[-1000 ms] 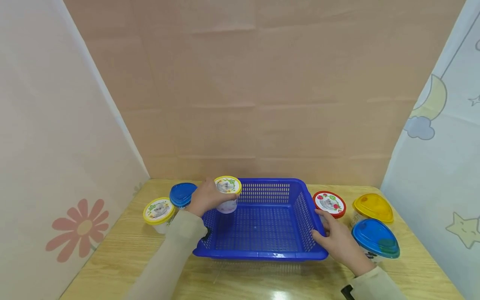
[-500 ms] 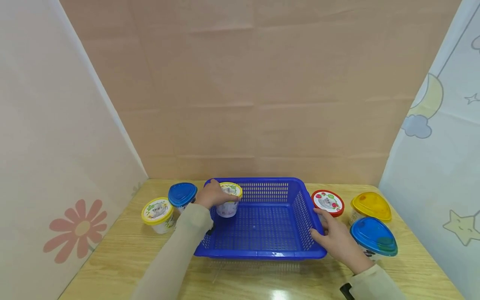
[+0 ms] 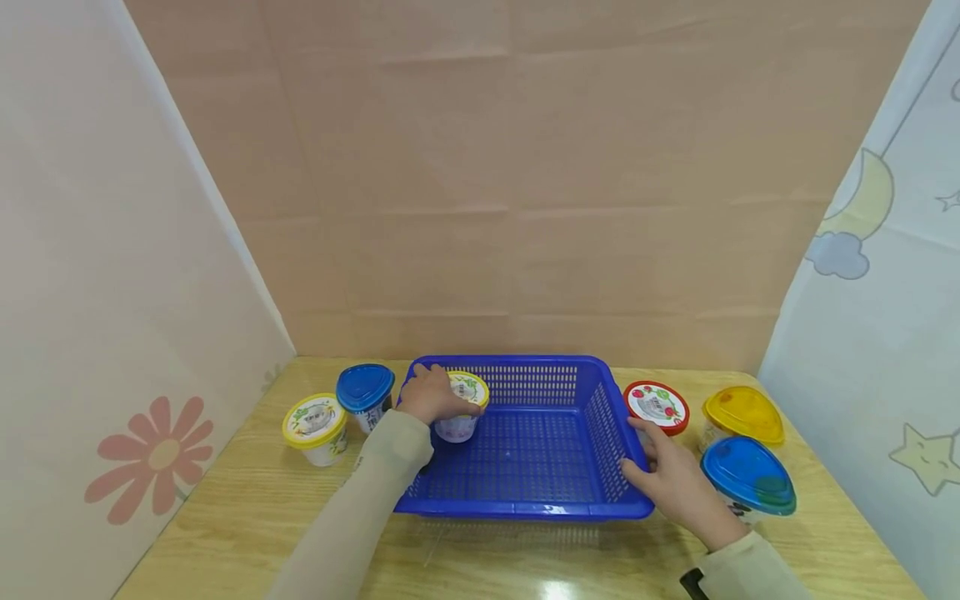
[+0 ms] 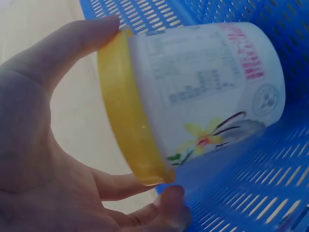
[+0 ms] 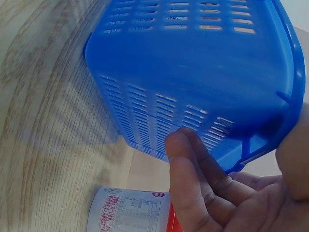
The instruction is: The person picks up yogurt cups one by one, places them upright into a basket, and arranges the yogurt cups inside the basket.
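A white tub with a round yellow lid (image 3: pixel 461 427) is low inside the blue plastic basket (image 3: pixel 525 509), near its left wall. My left hand (image 3: pixel 431 395) grips this tub from above, thumb and fingers on opposite sides of the lid; the left wrist view shows the tub's printed side (image 4: pixel 203 92). At the basket's right side, my right hand (image 3: pixel 670 477) holds the rim, with its fingers (image 5: pixel 186 179) against the outer wall in the right wrist view and the thumb over the rim. A red-lidded tub (image 3: pixel 657 403) stands just beyond that hand.
Left of the basket stand another yellow-lidded tub (image 3: pixel 317 425) and a blue-lidded tub (image 3: pixel 365 388). On the right are a tub with a yellow-orange rounded-triangle lid (image 3: pixel 744 414) and a blue-lidded tub (image 3: pixel 748 475). Wood-grain table (image 3: pixel 247 517) lies beneath, with papered walls around it.
My left hand has lowered the yellow-lidded tub further into the basket, toward its floor. The right hand keeps its place on the rim.
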The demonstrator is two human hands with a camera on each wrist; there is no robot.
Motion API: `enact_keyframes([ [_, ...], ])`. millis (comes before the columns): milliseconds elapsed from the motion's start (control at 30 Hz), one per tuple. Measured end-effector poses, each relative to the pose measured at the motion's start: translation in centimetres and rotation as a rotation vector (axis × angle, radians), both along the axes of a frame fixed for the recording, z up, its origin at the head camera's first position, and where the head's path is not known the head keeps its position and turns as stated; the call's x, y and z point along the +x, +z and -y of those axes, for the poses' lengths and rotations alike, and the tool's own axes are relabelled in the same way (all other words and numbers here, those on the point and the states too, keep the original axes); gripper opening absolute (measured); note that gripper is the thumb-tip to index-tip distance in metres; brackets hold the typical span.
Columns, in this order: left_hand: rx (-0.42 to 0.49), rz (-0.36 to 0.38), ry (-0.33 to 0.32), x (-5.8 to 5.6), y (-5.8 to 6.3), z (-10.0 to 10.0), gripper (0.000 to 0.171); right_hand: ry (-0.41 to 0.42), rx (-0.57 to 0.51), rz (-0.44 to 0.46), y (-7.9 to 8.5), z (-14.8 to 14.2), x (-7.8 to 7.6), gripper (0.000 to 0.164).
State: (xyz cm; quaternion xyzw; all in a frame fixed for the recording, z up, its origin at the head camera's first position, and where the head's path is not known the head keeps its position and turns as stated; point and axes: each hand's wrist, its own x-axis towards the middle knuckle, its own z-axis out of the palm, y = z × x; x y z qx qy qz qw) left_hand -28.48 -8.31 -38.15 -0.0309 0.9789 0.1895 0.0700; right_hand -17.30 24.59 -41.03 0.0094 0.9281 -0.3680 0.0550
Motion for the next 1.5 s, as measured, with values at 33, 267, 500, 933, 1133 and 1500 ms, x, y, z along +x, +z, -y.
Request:
enact_keyframes([
  [33, -0.01, -0.004, 0.002, 0.05, 0.04, -0.01, 0.108, 0.001, -0.007, -0.001, 0.0, 0.02, 0.02, 0.071],
  [267, -0.034, -0.001, 0.001, 0.3, 0.24, -0.02, 0.095, 0.003, -0.028, -0.007, -0.11, 0.11, 0.15, 0.071],
  [500, -0.098, -0.022, -0.014, 0.07, 0.56, -0.01, 0.087, 0.014, -0.025, -0.024, -0.04, -0.08, 0.04, 0.071],
  [933, -0.098, -0.036, -0.064, 0.22, 0.86, 0.56, 0.084, 0.004, -0.023, -0.018, -0.06, -0.03, 0.2, 0.071],
  [1133, -0.062, -0.032, -0.048, 0.19, 0.54, 0.59, 0.082, 0.012, -0.032, -0.027, -0.1, -0.1, 0.18, 0.07],
  [1500, -0.035, -0.041, -0.015, 0.26, 0.62, 0.77, 0.082, 0.014, 0.023, -0.004, 0.11, -0.02, 0.12, 0.072],
])
